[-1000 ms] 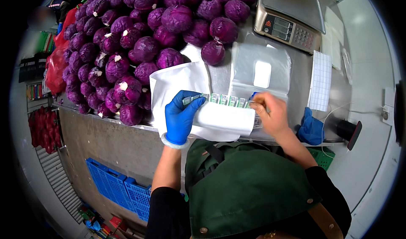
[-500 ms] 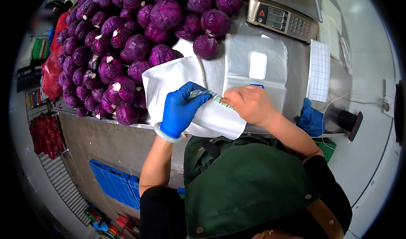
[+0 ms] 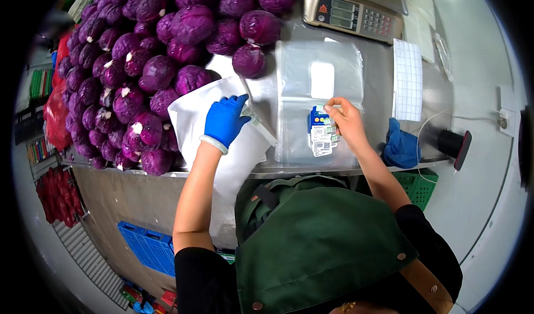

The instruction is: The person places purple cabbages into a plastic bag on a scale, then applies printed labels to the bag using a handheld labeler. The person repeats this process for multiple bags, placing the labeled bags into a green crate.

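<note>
My left hand point(image 3: 224, 120), in a blue glove, rests over a white sheet point(image 3: 192, 111) with its fingers apart. Beside its thumb and forefinger a narrow strip with pale green print point(image 3: 260, 126) lies across the sheet. My bare right hand point(image 3: 347, 122) is over a stack of clear plastic bags point(image 3: 292, 114), thumb and forefinger pinched on a small green-and-white sticker point(image 3: 321, 109). Just below those fingertips, a blue-and-white label point(image 3: 321, 141) and several small stickers lie on the bags. A blank white rectangle point(image 3: 322, 80) shows farther up the stack.
A large heap of red cabbages point(image 3: 158, 72) covers the table's left side. At the back right stands a weighing scale point(image 3: 356, 15). Near the right edge are a white gridded sheet point(image 3: 408, 80), a crumpled blue glove or cloth point(image 3: 401, 144) and a thin cable point(image 3: 425, 130).
My hands have moved apart. The left has let the printed strip down onto the white sheet; the right has gone over the bags, where the blue-and-white label now shows.
</note>
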The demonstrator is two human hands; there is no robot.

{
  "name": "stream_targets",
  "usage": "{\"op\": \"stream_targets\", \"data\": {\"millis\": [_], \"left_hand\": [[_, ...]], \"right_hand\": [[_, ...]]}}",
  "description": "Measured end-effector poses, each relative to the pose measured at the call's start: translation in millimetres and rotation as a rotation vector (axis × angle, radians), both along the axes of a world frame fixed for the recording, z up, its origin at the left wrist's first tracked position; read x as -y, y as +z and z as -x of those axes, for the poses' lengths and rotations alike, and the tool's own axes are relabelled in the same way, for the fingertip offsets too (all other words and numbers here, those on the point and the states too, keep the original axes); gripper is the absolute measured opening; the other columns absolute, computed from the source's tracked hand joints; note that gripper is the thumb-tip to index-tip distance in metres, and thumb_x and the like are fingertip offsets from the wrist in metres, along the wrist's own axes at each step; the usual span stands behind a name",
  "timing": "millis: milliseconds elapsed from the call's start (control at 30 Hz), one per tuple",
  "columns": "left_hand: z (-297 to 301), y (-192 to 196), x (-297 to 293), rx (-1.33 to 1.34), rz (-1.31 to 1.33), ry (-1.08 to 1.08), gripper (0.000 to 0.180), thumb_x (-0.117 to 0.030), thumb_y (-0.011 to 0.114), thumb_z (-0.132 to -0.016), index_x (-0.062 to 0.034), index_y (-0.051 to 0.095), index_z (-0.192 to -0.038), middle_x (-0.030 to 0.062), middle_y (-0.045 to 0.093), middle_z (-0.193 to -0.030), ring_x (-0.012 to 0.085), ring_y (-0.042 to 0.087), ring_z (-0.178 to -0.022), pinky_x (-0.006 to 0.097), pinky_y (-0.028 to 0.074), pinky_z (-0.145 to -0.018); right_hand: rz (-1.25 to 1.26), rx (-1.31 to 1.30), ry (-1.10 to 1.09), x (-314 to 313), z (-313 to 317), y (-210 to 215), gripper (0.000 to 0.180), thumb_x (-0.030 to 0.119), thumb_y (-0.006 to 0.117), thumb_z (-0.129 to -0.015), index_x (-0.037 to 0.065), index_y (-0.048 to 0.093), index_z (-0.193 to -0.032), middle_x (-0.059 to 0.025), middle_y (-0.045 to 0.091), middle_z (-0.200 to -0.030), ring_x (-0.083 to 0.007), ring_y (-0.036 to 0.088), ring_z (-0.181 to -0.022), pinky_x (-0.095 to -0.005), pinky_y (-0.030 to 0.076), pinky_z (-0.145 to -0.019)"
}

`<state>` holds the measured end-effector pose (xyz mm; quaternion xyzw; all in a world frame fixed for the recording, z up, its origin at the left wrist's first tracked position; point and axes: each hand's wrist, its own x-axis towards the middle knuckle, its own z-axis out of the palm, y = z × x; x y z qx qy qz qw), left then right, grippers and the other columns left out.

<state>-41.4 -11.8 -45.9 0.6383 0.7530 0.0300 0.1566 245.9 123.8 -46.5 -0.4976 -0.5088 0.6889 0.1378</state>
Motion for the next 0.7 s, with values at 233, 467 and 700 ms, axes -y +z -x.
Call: {"op": "stream_targets", "data": {"millis": [233, 467, 700], "left_hand": [[-78.8, -31.0, -17.2, 0.336, -0.321, -0.276, 0.019, -0.017, 0.068, -0.076, -0.0090, 0.067, -0.093, 0.0086, 0.065, -0.092, 0.0280, 0.062, -0.082, 0.040, 0.048, -0.071], [-121.3, -87.2, -15.3, 0.460, -0.051, -0.456, 0.021, -0.023, 0.074, -0.074, -0.0109, 0.069, -0.091, 0.0056, 0.063, -0.095, 0.0286, 0.059, -0.087, 0.039, 0.048, -0.077], [-102.5, -77.5, -36.7, 0.907, 0.139, -0.008, 0.016, -0.017, 0.065, -0.087, -0.0049, 0.071, -0.095, 0.0076, 0.069, -0.089, 0.0220, 0.064, -0.078, 0.033, 0.050, -0.072]], "right_hand": [[-0.139, 0.114, -0.092, 7.4, -12.9, -71.3, 0.016, 0.012, 0.068, -0.087, 0.002, 0.058, -0.096, -0.0017, 0.061, -0.065, -0.0047, 0.050, -0.054, -0.0243, 0.037, -0.046], [-0.624, 0.525, 0.187, -5.7, -5.9, -69.3, 0.026, 0.022, 0.071, -0.085, 0.005, 0.054, -0.095, -0.0090, 0.057, -0.059, -0.0165, 0.052, -0.051, -0.0331, 0.039, -0.050], [-0.040, -0.269, -0.034, -15.4, -36.7, 4.7, 0.017, 0.012, 0.063, -0.092, 0.004, 0.051, -0.103, -0.0029, 0.056, -0.076, -0.0042, 0.045, -0.052, -0.0200, 0.033, -0.048]]}}
